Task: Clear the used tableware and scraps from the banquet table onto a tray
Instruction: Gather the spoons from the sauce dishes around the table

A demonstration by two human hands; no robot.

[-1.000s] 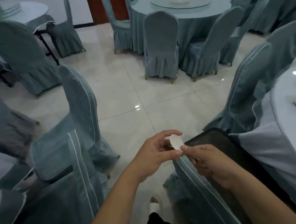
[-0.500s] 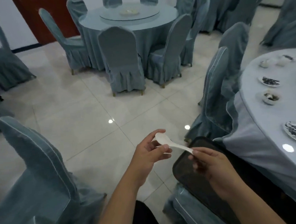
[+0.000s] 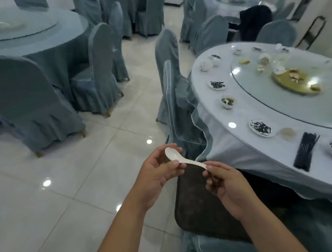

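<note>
White spoon (image 3: 181, 160) (ceramic by the look, can't confirm) hangs between your two hands. Your left hand (image 3: 157, 177) pinches the bowl end w/ thumb and fingertips, and your right hand (image 3: 228, 188) pinches the handle tip. It's above the dark tray (image 3: 196, 208), not yet on it.

Main risk is a drop. Both grips are fingertip-only, so if one hand lets go before the other firms up, the spoon pivots and slips. The bowl end sits about over the tray's left edge, w/ hard floor tile (image 3: 67, 182) just beyond, so a fall that side prob. means a break. Shift it right and lower it before you release.

The tray seems to rest on a covered chair seat (image 3: 219, 248), so I'd judge it wobbly. Weight dumped at one edge could tip it.

For room, the left is open floor. On the right, the banquet table (image 3: 241, 150) cloth hangs just beside the tray. Ahead, a chair back (image 3: 174, 109) stands near the tray's far end, so watch your elbows. The black chopsticks (image 3: 305, 150) and a saucer of scraps (image 3: 260, 128) lie near the table rim, and a careless forearm could sweep them off.
</note>
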